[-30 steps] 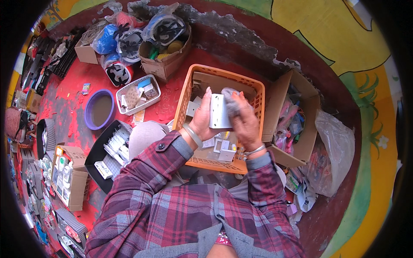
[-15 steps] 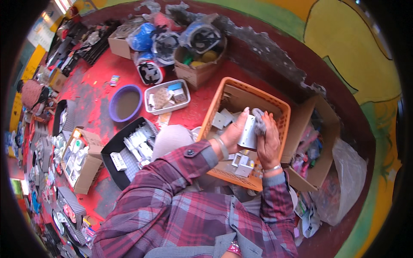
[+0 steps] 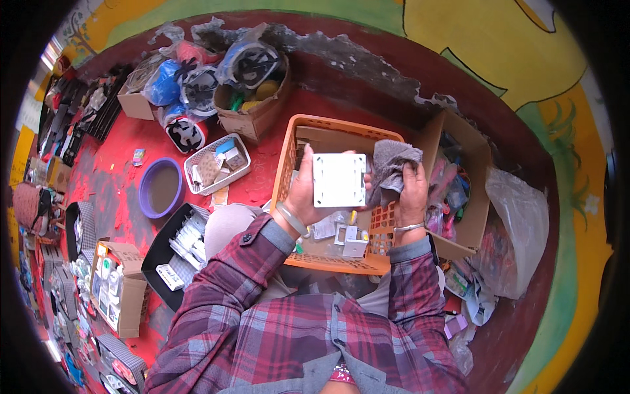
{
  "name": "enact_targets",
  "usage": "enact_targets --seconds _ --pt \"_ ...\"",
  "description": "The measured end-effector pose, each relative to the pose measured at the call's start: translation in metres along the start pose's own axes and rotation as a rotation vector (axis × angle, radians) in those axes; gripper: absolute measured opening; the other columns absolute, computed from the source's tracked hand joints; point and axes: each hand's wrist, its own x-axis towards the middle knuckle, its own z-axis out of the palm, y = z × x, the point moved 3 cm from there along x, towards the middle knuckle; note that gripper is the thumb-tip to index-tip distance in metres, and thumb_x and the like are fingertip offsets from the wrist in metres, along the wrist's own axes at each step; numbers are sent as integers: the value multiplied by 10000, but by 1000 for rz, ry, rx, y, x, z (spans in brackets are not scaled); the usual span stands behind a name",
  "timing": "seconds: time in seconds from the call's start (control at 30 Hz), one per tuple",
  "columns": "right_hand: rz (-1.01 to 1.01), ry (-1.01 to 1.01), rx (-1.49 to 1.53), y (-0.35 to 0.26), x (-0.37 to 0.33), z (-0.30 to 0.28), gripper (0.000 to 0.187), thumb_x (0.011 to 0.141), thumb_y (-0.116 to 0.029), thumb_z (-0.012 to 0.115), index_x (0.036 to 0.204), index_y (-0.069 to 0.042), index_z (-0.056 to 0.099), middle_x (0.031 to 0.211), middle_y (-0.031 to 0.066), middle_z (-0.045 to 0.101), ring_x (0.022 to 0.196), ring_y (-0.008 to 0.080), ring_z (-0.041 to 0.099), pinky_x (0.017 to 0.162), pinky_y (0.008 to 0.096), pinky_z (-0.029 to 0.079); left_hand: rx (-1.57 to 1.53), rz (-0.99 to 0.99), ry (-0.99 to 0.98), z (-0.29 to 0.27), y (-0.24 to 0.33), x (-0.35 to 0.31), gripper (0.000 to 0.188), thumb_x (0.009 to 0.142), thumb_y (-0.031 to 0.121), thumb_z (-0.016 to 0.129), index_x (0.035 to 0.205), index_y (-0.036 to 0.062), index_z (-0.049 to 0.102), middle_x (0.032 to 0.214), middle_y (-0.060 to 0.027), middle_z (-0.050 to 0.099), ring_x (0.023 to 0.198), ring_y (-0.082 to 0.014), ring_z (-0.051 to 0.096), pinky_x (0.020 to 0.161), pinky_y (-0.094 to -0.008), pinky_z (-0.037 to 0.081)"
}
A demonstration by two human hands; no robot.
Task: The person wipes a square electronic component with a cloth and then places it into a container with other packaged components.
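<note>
A white square plastic plate [image 3: 339, 180], with small slots near its edges, faces up in my left hand [image 3: 302, 197]. My left thumb lies along its left edge, and fingertips show at its right edge. My right hand [image 3: 412, 197] grips a crumpled grey cloth [image 3: 394, 164] just right of the plate. Both hands are over an orange plastic basket [image 3: 341, 123]. Inside it, small white switch-like pieces [image 3: 354, 247] lie near the front, and brown cardboard lines the far part.
Right of the basket stands an open cardboard box [image 3: 482, 217] of colourful packets, beside a clear plastic bag [image 3: 518, 230]. To the left are a black tray [image 3: 157, 259] of white items, a purple basin [image 3: 142, 187] of murky water and a white basket [image 3: 246, 157]. Bagged helmets [image 3: 200, 88] sit farther back.
The plate has turned so its broad face shows. My right hand has drawn the cloth off it to the right, and the cloth hangs looser. The whole view has shifted.
</note>
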Motion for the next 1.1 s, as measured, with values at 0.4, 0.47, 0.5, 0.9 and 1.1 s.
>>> enact_targets --seconds 0.4,0.47,0.5,0.9,1.1 --pt "240 -150 329 -11 -24 30 259 915 -119 475 1163 -56 516 1053 20 582 938 144 567 838 283 458 65 129 281 -34 -8 4 668 899 579 264 1202 15 455 1113 -124 572 986 -250 586 860 -381 474" --pt "288 -178 317 -6 -29 35 264 916 -127 478 1169 -59 512 1055 15 581 942 136 563 843 275 452 118 161 334 -39 -9 3 646 905 565 276 1185 15 467 1085 -119 584 970 -247 591 841 -377 485" --pt "312 -192 311 -4 -31 37 267 916 -131 479 1172 -60 510 1056 12 580 943 132 560 845 271 449 138 175 359 -39 -9 3 631 908 555 285 1184 17 468 1073 -118 588 969 -246 589 839 -377 486" --pt "383 -145 401 6 -27 32 267 922 -157 476 1166 -48 486 1051 30 577 942 136 563 821 272 463 244 203 277 -25 -15 5 345 922 287 458 1124 9 491 1053 -109 591 951 -208 603 834 -336 498" --pt "441 -258 385 16 -36 39 324 927 -190 481 1215 -44 468 1104 29 560 980 132 543 865 263 432 181 165 368 -47 -21 8 328 920 189 454 1179 -12 468 1088 -125 582 970 -223 598 843 -352 496"
